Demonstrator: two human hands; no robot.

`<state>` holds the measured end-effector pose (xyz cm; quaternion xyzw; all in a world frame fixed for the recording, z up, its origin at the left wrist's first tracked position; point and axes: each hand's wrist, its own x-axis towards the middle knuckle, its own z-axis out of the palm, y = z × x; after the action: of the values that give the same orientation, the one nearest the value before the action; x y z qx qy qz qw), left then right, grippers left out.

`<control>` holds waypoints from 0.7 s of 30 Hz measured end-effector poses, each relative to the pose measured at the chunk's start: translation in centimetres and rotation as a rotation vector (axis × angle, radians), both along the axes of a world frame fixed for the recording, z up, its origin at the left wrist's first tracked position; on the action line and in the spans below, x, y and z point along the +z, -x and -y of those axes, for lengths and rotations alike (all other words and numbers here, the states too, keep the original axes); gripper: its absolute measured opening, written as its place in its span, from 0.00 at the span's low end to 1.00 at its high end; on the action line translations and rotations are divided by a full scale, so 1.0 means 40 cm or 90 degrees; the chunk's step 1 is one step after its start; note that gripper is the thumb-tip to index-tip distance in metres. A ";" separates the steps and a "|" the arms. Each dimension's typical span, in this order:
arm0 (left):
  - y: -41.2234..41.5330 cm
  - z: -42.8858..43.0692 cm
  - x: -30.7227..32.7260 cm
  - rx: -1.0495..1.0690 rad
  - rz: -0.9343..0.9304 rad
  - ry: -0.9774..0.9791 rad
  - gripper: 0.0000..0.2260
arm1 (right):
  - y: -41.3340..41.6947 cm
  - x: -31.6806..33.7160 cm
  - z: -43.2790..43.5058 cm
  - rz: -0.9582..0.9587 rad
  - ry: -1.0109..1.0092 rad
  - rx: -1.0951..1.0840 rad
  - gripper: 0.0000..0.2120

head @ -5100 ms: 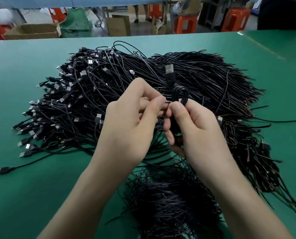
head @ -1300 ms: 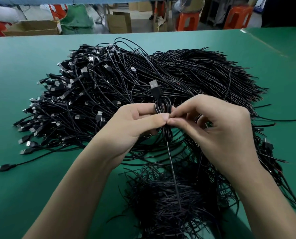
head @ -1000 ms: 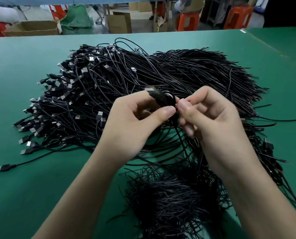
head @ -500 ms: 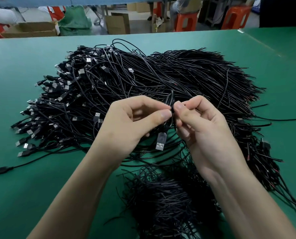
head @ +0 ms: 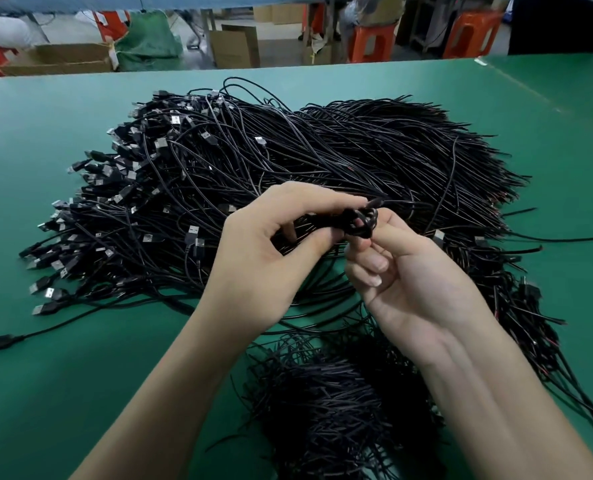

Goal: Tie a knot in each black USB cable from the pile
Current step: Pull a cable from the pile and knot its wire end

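Above the middle of the pile, holds one cable wound into a small tight coil between both hands. Pinches the coil's left side with the left hand, thumb and forefinger curled onto it. Grips the right side with the right hand, palm turned up, fingers curled in. Cannot tell whether the blurred stub above the coil is its plug. Beneath, spreads across the green table: plugs fanned to the left, plain ends to the right. Nearer, between the forearms, shows a second heap of black cable. Beyond the table's far edge, shows boxes and orange stools.
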<state>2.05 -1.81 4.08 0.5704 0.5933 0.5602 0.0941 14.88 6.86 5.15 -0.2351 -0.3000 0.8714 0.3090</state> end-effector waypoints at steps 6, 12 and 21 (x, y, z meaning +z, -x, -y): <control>0.010 0.007 0.002 -0.069 0.006 -0.034 0.18 | 0.000 0.009 0.006 -0.017 0.001 -0.002 0.07; 0.032 0.015 0.012 -0.140 0.006 -0.021 0.22 | -0.005 0.010 0.014 0.027 -0.143 0.032 0.07; 0.048 0.013 0.009 0.049 0.208 0.074 0.11 | -0.016 0.009 0.022 0.097 -0.461 -0.044 0.09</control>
<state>0.14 -2.32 4.42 0.4424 0.6225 0.6136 0.2006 15.52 5.98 5.52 -0.1844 -0.6031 0.6779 0.3779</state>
